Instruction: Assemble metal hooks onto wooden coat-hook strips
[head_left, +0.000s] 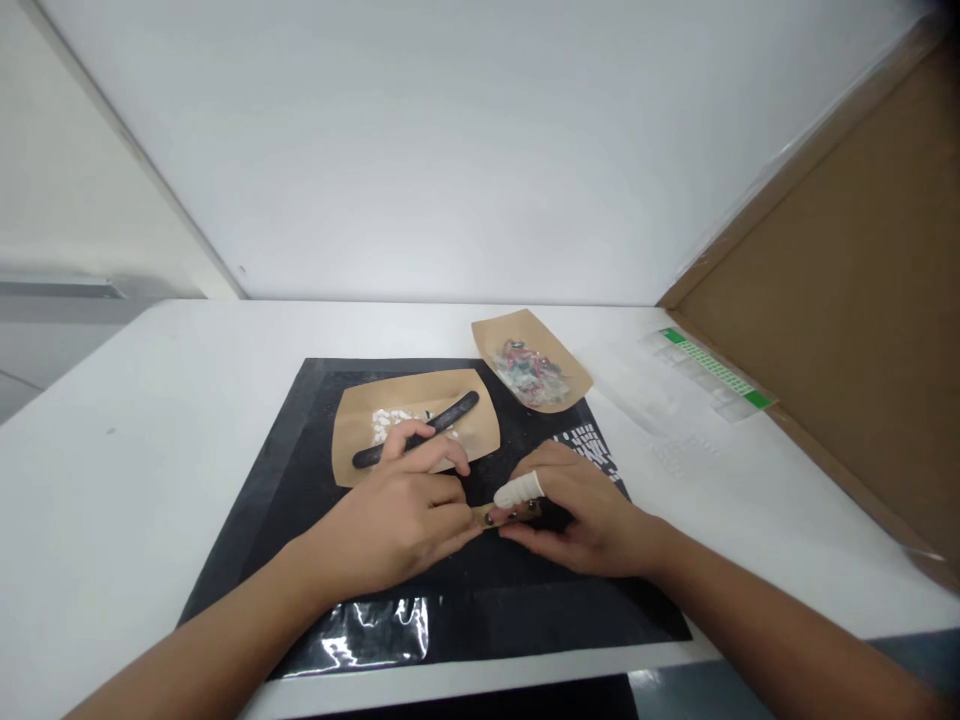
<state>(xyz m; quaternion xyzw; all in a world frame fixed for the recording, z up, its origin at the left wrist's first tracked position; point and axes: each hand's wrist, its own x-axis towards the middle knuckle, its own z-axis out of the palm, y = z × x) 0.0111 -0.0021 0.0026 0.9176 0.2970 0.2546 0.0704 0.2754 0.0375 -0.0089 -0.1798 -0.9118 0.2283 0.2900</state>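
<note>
A small brown strip [487,518] with dark shiny dots lies between my two hands, just above the black mat. My left hand [409,515] pinches its left end between thumb and finger, with the other fingers curled above. My right hand [574,505] closes around the right part of the strip; its index finger wears a white finger cot [519,490]. Beyond my left hand, a black flat stick [459,408] rests across a brown paper tray [341,430] that holds small white pieces [384,420]. Whether my raised left fingers touch the stick, I cannot tell.
A second paper tray [487,333] at the back holds clear, red and dark bits. Small white labels [589,445] lie at the mat's right edge. Clear sheets and a green-and-white strip [712,365] lie farther right, beside a cardboard panel [847,300]. The black mat [525,610] covers the white table's middle.
</note>
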